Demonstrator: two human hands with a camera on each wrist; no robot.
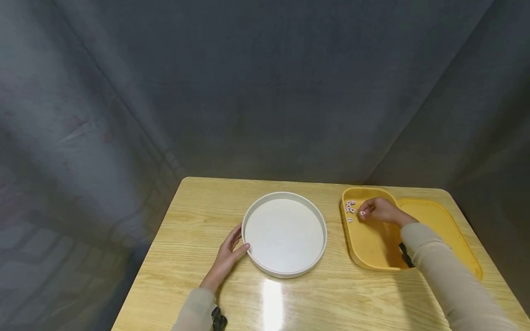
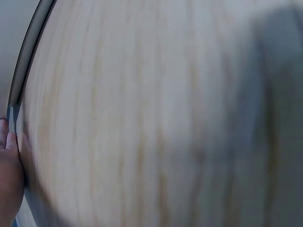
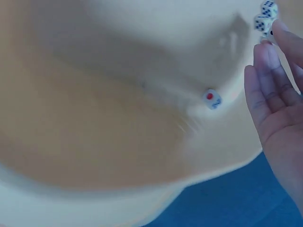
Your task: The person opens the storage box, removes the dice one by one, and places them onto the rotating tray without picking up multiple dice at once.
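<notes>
Resting against the near-left rim of the round white shallow tray (image 1: 284,234), my left hand (image 1: 229,255) lies with fingers straight and relaxed, thumb touching the wall, gripping nothing. My right hand (image 1: 378,211) sits inside the yellow rounded plastic tray (image 1: 439,230) on the light wooden surface (image 1: 198,216), fingers bent toward the small white dice (image 1: 350,208) clustered in its far-left corner. I cannot tell whether it pinches one. The wrist view shows one loose die (image 3: 211,99) apart from the fingertips (image 3: 266,54).
</notes>
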